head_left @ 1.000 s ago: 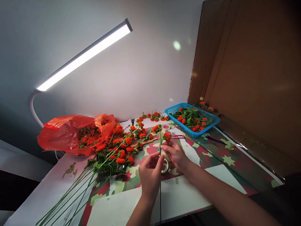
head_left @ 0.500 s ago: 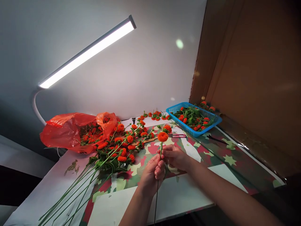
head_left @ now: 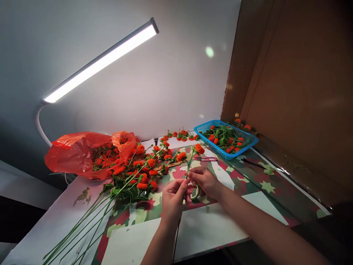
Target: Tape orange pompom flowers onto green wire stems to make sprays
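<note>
An artificial flower stem [head_left: 188,169] with fuzzy orange heads stands nearly upright between my hands. One orange flower head [head_left: 199,148] leans right at its top, and another [head_left: 181,156] shows to the left, where I cannot tell if it is joined to the stem. My left hand [head_left: 174,197] pinches the stem from below, thumb and fingers together. Just above it, my right hand [head_left: 204,181] is closed on the same stem. A pale green curved band [head_left: 196,193], perhaps a roll of tape, hangs under my right fingers. The stem's lower end runs down behind my left wrist.
Finished-looking orange flower sprays [head_left: 143,176] lie left of my hands, beside an orange plastic bag [head_left: 71,156] of flowers. A blue basket [head_left: 227,156] of flowers stands back right. Pink-handled thread snips [head_left: 206,159] lie behind my hands. A lit lamp [head_left: 102,62] hangs above.
The single upright orange head has given way to a head leaning right and another on the left. My left hand has opened its grip slightly and turned; the green band now shows.
</note>
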`<state>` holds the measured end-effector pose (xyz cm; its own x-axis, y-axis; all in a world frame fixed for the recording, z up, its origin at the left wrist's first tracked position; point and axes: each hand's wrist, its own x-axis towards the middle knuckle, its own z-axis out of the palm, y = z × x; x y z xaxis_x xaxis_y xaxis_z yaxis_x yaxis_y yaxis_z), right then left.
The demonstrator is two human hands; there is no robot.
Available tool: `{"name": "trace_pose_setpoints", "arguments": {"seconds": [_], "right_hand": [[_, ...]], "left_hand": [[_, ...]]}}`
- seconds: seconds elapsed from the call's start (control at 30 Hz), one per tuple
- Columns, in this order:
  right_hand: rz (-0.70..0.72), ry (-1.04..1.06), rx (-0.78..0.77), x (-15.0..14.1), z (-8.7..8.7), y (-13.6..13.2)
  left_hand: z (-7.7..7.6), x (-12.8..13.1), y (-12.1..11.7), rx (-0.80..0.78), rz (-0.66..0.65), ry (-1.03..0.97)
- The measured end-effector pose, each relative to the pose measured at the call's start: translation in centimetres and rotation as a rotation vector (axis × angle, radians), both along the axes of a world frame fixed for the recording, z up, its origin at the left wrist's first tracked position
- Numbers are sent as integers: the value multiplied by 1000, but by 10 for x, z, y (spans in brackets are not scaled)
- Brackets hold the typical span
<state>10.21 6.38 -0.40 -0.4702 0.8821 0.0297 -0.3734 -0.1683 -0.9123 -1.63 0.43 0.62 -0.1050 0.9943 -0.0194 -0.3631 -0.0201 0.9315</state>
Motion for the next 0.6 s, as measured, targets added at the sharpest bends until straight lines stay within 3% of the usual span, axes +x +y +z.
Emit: {"name": "trace_pose_setpoints", "arguments": {"seconds": [0.13, 0.2, 0.27, 0.37, 0.5, 0.6], "right_hand": [[160, 71, 19, 1, 2, -5], [175, 60, 45, 2, 6, -8], [143, 29, 58, 3, 8, -9], [38, 1, 25, 3, 10, -6], [-153, -40, 57, 1, 8, 2], [-190, -86, 78, 0, 7, 4]], "left_hand": [[-5, -3, 0, -97, -273, -375], [-8, -2, 0, -134, -392, -489], [-8, -1, 0, -173, -432, -526], [-6, 4, 0, -197, -279, -380], [-3, 9, -1, -46, 55, 71], [-4, 8, -1, -3, 79, 162]]}}
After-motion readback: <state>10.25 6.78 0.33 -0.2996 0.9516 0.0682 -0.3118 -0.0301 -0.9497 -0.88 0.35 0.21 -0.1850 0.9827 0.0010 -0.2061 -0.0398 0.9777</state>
